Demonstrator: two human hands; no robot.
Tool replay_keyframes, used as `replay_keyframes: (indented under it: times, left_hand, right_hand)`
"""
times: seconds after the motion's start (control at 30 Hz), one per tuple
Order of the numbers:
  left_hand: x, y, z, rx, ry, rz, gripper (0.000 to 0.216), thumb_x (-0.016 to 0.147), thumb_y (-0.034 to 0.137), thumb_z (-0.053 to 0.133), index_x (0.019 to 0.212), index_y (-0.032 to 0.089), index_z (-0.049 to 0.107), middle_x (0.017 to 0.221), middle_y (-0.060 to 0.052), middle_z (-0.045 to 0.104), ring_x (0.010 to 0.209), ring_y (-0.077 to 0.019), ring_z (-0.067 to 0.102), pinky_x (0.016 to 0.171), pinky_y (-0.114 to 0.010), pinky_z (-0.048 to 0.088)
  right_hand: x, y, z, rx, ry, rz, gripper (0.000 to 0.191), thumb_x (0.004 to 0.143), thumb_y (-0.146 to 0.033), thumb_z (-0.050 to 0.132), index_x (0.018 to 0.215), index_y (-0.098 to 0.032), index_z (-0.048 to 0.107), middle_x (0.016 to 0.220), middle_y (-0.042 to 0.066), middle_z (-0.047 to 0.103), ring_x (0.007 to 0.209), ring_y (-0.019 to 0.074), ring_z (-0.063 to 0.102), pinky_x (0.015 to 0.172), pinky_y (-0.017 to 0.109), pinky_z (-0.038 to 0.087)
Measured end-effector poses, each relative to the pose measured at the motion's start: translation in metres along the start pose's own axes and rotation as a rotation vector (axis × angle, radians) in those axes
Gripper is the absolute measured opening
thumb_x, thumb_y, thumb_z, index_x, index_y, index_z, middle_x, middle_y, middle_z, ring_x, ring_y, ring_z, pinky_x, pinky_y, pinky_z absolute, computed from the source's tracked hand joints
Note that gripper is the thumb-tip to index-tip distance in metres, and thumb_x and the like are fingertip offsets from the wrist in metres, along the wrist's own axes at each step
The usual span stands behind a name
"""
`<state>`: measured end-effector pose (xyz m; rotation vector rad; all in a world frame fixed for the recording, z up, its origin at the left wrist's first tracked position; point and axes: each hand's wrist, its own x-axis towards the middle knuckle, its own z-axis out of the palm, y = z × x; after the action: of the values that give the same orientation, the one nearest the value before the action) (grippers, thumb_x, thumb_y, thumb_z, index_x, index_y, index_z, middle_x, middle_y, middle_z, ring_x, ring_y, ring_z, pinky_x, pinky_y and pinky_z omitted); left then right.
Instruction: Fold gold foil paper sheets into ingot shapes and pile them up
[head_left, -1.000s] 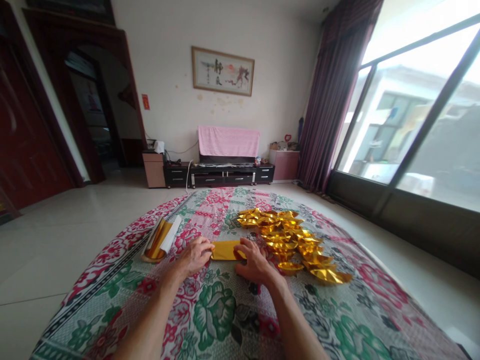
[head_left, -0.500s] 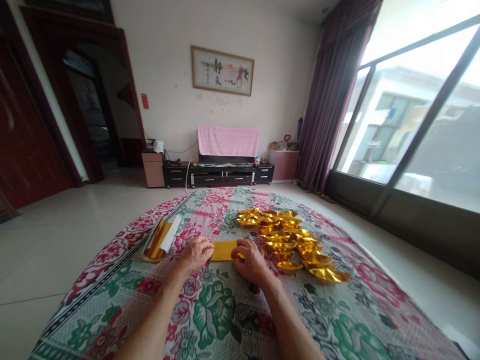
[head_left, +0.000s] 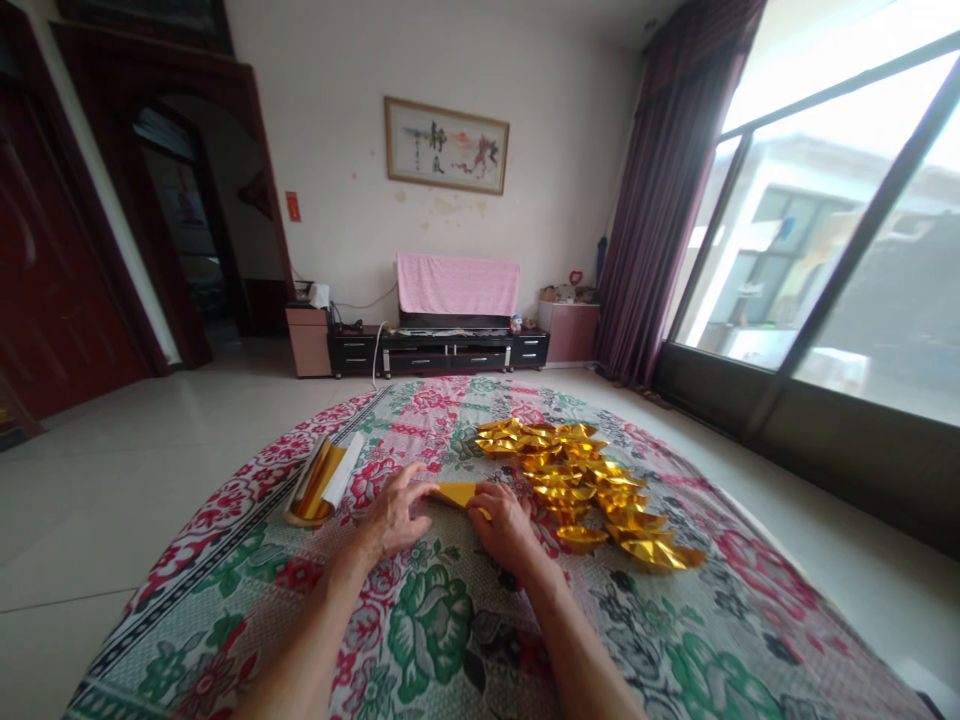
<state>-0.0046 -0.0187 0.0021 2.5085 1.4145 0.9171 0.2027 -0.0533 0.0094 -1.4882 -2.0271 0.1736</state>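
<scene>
The step in hand appears to be a diagonal fold in a gold paper strip (head_left: 457,492), which lies on the cloth-covered worktop (head_left: 427,630), just left of the gold foil ingots (head_left: 564,494). The end nearer the ingots is held by the curled fingers of the right hand (head_left: 501,520); the exact grip beneath is hidden. At the end farther from the ingots, the thumb and index finger of the left hand (head_left: 394,515) are spread wide, the index fingertip at the strip's tip. Whether pressure is being applied there cannot be told.

For a clean crease, the end nearer the ingots should be kept still, the paper edges brought level, and the fold pressed flat from the tip inward. Force should be kept light, as thin paper would probably wrinkle or tear.

Half a second earlier, the visible section was rectangular and the left thumb and fingers were closed together at its end. A tapering, triangular shape is now shown, and the left thumb has been parted from the index finger. The ingots have been left undisturbed.
</scene>
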Motion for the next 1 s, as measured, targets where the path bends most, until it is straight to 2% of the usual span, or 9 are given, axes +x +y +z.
replay_keyframes:
  times: [0.07, 0.17, 0.3, 0.4, 0.5, 0.63, 0.77, 0.9, 1.0]
  left_hand:
    - [0.003, 0.006, 0.0, 0.019, 0.065, 0.049, 0.043, 0.062, 0.012, 0.055, 0.103, 0.02, 0.062, 0.128, -0.007, 0.042, 0.119, -0.0234, 0.039, 0.104, -0.037, 0.031]
    - [0.008, 0.014, 0.0, 0.021, 0.11, 0.09, 0.031, 0.063, 0.012, 0.056, 0.093, 0.019, 0.063, 0.11, -0.007, 0.053, 0.105, -0.0211, 0.048, 0.096, -0.035, 0.037]
    - [0.009, 0.016, 0.001, 0.006, 0.04, 0.091, 0.017, 0.067, 0.011, 0.052, 0.079, 0.018, 0.062, 0.084, -0.003, 0.06, 0.085, -0.0175, 0.053, 0.082, -0.03, 0.041]
    - [0.007, 0.015, 0.001, -0.047, -0.008, 0.038, 0.013, 0.07, 0.012, 0.049, 0.076, 0.017, 0.06, 0.075, -0.002, 0.06, 0.075, -0.0146, 0.054, 0.073, -0.026, 0.041]
    - [0.006, 0.013, 0.0, -0.105, -0.039, -0.025, 0.012, 0.07, 0.012, 0.049, 0.072, 0.017, 0.06, 0.071, 0.0, 0.059, 0.069, -0.0121, 0.053, 0.066, -0.022, 0.04]
    - [0.005, 0.012, -0.001, -0.143, -0.06, -0.066, 0.01, 0.067, 0.012, 0.051, 0.067, 0.017, 0.06, 0.069, 0.001, 0.059, 0.067, -0.0108, 0.053, 0.065, -0.02, 0.039]
    - [0.004, 0.012, -0.002, -0.171, -0.059, -0.106, 0.007, 0.067, 0.015, 0.054, 0.066, 0.017, 0.061, 0.068, 0.002, 0.059, 0.066, -0.0098, 0.053, 0.063, -0.019, 0.038]
    - [0.004, 0.013, -0.003, -0.173, -0.081, -0.135, 0.007, 0.066, 0.015, 0.054, 0.066, 0.017, 0.062, 0.067, 0.002, 0.059, 0.064, -0.0099, 0.053, 0.061, -0.02, 0.039]
    - [0.005, 0.013, -0.004, -0.167, -0.081, -0.127, 0.013, 0.067, 0.016, 0.054, 0.074, 0.017, 0.065, 0.072, 0.0, 0.063, 0.069, -0.0119, 0.056, 0.066, -0.022, 0.042]
  right_hand:
    - [0.0, 0.0, -0.001, -0.005, 0.009, -0.007, 0.019, 0.083, -0.026, 0.049, 0.079, -0.026, 0.067, 0.104, 0.002, 0.062, 0.099, 0.0212, 0.049, 0.076, 0.034, 0.031]
    - [-0.001, -0.001, -0.002, -0.012, 0.03, -0.044, 0.02, 0.083, -0.025, 0.049, 0.075, -0.025, 0.068, 0.099, 0.002, 0.064, 0.096, 0.02, 0.049, 0.077, 0.034, 0.03]
    - [-0.001, -0.005, -0.005, -0.019, 0.064, -0.066, 0.021, 0.082, -0.021, 0.049, 0.069, -0.022, 0.065, 0.084, 0.001, 0.066, 0.092, 0.0181, 0.05, 0.083, 0.036, 0.028]
    - [0.0, -0.007, -0.007, 0.003, 0.07, -0.065, 0.019, 0.08, -0.019, 0.049, 0.065, -0.02, 0.062, 0.075, 0.0, 0.065, 0.087, 0.0165, 0.052, 0.085, 0.035, 0.029]
    - [0.0, -0.004, -0.007, 0.074, 0.058, -0.079, 0.016, 0.078, -0.019, 0.05, 0.067, -0.019, 0.062, 0.074, 0.001, 0.065, 0.081, 0.0149, 0.055, 0.08, 0.029, 0.034]
    - [-0.001, 0.004, -0.009, 0.203, 0.006, -0.102, 0.008, 0.072, -0.019, 0.055, 0.074, -0.019, 0.063, 0.075, 0.001, 0.065, 0.073, 0.0135, 0.057, 0.072, 0.023, 0.039]
    - [-0.002, 0.011, -0.012, 0.255, -0.016, -0.082, 0.014, 0.064, -0.016, 0.059, 0.078, -0.018, 0.064, 0.077, 0.001, 0.065, 0.072, 0.014, 0.057, 0.069, 0.022, 0.042]
    - [0.001, 0.015, -0.01, 0.265, 0.018, -0.067, 0.015, 0.07, -0.015, 0.053, 0.078, -0.018, 0.066, 0.077, 0.002, 0.066, 0.074, 0.014, 0.059, 0.07, 0.022, 0.043]
    - [0.004, 0.017, -0.005, 0.252, 0.064, -0.054, 0.018, 0.076, -0.017, 0.048, 0.078, -0.018, 0.066, 0.076, 0.002, 0.066, 0.071, 0.0134, 0.059, 0.068, 0.022, 0.043]
